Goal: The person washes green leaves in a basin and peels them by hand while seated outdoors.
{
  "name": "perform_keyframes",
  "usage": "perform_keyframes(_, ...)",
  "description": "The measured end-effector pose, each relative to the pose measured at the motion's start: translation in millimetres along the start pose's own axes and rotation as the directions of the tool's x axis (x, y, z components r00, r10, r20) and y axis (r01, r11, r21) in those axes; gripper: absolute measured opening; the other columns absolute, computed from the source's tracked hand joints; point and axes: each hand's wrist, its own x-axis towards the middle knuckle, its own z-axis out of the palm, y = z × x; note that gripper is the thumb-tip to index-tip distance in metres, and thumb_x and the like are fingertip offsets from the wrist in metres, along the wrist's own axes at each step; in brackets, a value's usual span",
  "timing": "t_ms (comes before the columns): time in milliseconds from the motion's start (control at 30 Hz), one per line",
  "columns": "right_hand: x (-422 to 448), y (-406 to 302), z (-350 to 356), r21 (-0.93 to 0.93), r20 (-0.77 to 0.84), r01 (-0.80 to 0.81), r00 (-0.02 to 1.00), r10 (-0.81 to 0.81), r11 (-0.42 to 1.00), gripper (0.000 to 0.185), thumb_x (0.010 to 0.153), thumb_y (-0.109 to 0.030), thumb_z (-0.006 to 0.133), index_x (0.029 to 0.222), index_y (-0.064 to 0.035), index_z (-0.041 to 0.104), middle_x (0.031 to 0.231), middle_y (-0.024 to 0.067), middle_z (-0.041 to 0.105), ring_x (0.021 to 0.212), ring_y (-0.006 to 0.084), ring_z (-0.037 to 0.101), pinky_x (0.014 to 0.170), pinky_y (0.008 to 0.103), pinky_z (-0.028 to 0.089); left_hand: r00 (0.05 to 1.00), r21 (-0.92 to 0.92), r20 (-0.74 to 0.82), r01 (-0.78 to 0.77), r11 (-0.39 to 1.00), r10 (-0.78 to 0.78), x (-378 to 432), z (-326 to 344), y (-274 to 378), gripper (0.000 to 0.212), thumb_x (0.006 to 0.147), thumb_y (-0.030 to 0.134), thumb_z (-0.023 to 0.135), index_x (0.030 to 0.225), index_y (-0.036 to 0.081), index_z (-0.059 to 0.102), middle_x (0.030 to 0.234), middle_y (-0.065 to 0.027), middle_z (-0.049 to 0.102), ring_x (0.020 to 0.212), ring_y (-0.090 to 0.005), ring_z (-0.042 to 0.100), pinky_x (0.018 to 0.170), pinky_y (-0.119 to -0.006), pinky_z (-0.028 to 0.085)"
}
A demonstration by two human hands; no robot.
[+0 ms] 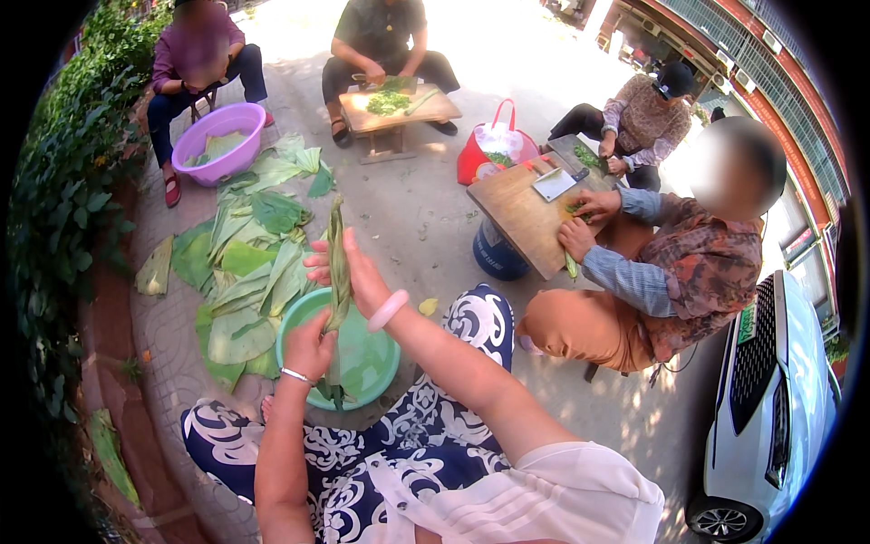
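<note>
A twisted roll of long green leaf (338, 268) stands upright between my hands. My left hand (309, 347) grips its lower end, and a strip of leaf hangs below that fist. Against the upper part of the roll lies my right hand (360, 272), with the leaf passing between its thumb and its spread fingers. Directly beneath is a green plastic basin (374, 353) that seems to hold some water. A heap of large, flat, partly wilted leaves (265, 265) covers the pavement left of the basin and beyond it.
A purple basin (228, 146) with leaves stands by a seated person at far left. Others chop greens at a low wooden table (401, 105) and a wooden board (523, 211) bearing a cleaver (554, 183). A red bag (486, 153) and white car (775, 394) stand to the right.
</note>
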Motion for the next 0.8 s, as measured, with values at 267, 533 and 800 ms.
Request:
perform_keyframes(267, -7.3, 44.6, -4.8, -0.384, 0.062, -0.162, 0.978, 0.2, 0.909, 0.093, 0.09, -0.074, 0.017, 0.129, 0.0028, 0.052, 0.119, 0.0155, 0.06, 0.107, 0.0247, 0.058, 0.097, 0.0347, 0.04, 0.926, -0.334, -0.313, 0.099, 0.937, -0.209, 10.4, -15.6, -6.7, 0.045, 0.08, 0.005, 0.066, 0.123, 0.003, 0.056, 0.068, -0.0077, 0.063, 0.056, -0.0155, 0.061, 0.054, -0.029, 0.047)
perform_keyframes(533, -42.5, 59.5, 17.1, -0.435, -0.01, -0.192, 0.978, 0.209, 0.88, 0.081, 0.094, -0.066, 0.025, 0.076, 0.003, 0.064, 0.064, 0.0137, 0.06, 0.065, 0.0235, 0.057, 0.067, 0.0356, 0.044, 0.864, -0.56, -0.407, 0.02, 0.828, -0.297, 13.0, -12.5, 2.2, 0.036, 0.086, 0.0, 0.062, 0.12, -0.003, 0.053, 0.073, -0.0033, 0.061, 0.062, -0.0073, 0.057, 0.051, -0.023, 0.045)
perform_keyframes(800, -36.3, 82.6, 14.8, -0.506, -0.114, -0.076, 0.993, 0.021, 0.859, 0.073, 0.097, -0.056, 0.037, 0.064, 0.0054, 0.058, 0.057, 0.0104, 0.054, 0.057, 0.0174, 0.049, 0.058, 0.0337, 0.041, 0.859, -0.532, -0.428, 0.012, 0.847, -0.281, 9.4, -11.9, 7.0, 0.03, 0.087, 0.003, 0.063, 0.115, -0.004, 0.053, 0.076, -0.0033, 0.061, 0.062, -0.0068, 0.056, 0.054, -0.023, 0.046)
